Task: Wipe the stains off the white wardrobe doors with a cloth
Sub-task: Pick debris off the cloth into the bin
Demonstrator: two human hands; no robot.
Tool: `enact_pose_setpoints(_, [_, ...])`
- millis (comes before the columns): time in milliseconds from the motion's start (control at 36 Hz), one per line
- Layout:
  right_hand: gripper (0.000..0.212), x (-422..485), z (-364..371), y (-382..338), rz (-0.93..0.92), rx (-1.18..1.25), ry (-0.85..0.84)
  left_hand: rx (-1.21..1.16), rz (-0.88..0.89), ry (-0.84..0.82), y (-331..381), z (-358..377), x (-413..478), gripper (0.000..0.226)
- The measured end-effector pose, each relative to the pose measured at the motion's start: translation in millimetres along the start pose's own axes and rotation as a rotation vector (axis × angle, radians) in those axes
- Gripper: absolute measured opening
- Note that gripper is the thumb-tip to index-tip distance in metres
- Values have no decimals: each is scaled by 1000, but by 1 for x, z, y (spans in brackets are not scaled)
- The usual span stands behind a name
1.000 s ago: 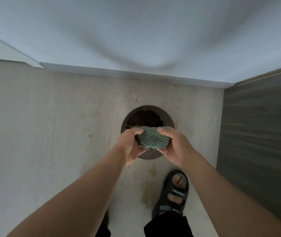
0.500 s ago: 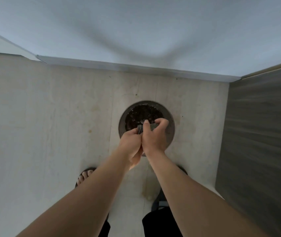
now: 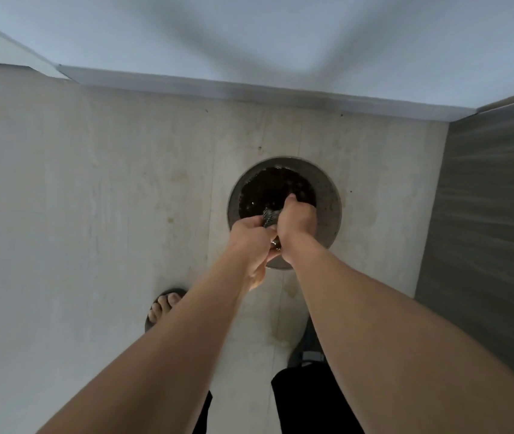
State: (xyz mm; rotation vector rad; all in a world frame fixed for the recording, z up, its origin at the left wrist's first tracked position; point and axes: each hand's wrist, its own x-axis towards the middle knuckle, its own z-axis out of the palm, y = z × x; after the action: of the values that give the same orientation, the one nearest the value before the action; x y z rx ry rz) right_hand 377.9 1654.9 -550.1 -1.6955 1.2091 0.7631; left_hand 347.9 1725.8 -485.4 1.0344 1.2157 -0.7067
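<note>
Two-handed clamp on cloth [image 3: 269, 217], left hand [image 3: 249, 242] near end, right hand [image 3: 296, 220] far end; lies bunched between grips, straight above basin [image 3: 334, 211].

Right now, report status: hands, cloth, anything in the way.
Left hand, right hand: both gripping cloth. Cloth bunched above dark basin. No obstruction seen.

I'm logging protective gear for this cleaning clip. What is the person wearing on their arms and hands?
Nothing that shows. The left forearm and right forearm are bare to the frame edge, with no sleeves in view. The left hand and right hand have no gloves, and no watch, bracelet or ring is visible.
</note>
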Motion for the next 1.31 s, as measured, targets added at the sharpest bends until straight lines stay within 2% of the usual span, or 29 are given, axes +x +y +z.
enact_pose_setpoints(83, [45, 7, 4, -3, 58, 73, 2, 22, 21, 43, 1, 3, 5, 22])
enact_pose_setpoints(278, [54, 27, 19, -6, 66, 128, -14, 26, 61, 102, 3, -3, 2, 25])
enact_pose_setpoints(389, [41, 30, 21, 2, 118, 216, -111, 120, 113, 118, -4, -10, 5, 31])
enact_pose_setpoints(556, [51, 26, 11, 5, 108, 210, -159, 312, 185, 120, -9, -9, 5, 32])
enact_pose_setpoints(667, [54, 14, -8, 2, 128, 272, -170, 283, 151, 93, 5, -9, -1, 16])
enact_pose_setpoints(722, [55, 6, -20, 3, 211, 403, -275, 404, 208, 84, 13, -9, -5, 24])
enact_pose_setpoints(778, [55, -9, -35, 3, 293, 576, -393, 513, 244, 74, 18, -8, -14, 43])
enact_pose_setpoints(833, [52, -23, -46, 4, 340, 704, -482, 515, 239, 64, 18, -10, -20, 62])
enact_pose_setpoints(889, [51, -33, -56, 4, 331, 791, -562, 479, 244, 89, 17, -10, -27, 70])
enact_pose_setpoints(945, [49, -43, -62, 1, 308, 841, -595, 485, 267, 144, 16, -11, -34, 63])
enact_pose_setpoints(1000, [43, -44, -62, 2, 273, 856, -609, 454, 191, 149, 15, -11, -35, 52])
enact_pose_setpoints(1084, [37, -49, -62, 1, 232, 813, -659, 287, -64, -10, 14, -5, -39, 37])
enact_pose_setpoints(1139, [38, -47, -58, 0, 235, 777, -656, 170, -140, -60, 13, -1, -37, 29])
enact_pose_setpoints(1222, [53, -36, -53, -2, 240, 691, -578, 115, -121, 40, 13, 0, -30, 21])
enact_pose_setpoints(1250, [48, -34, -52, -4, 209, 640, -564, 149, -86, 94, 13, -1, -27, 17])
enact_pose_setpoints(1306, [22, -26, -53, -5, 163, 539, -532, 227, -7, 140, 14, -4, -24, 15])
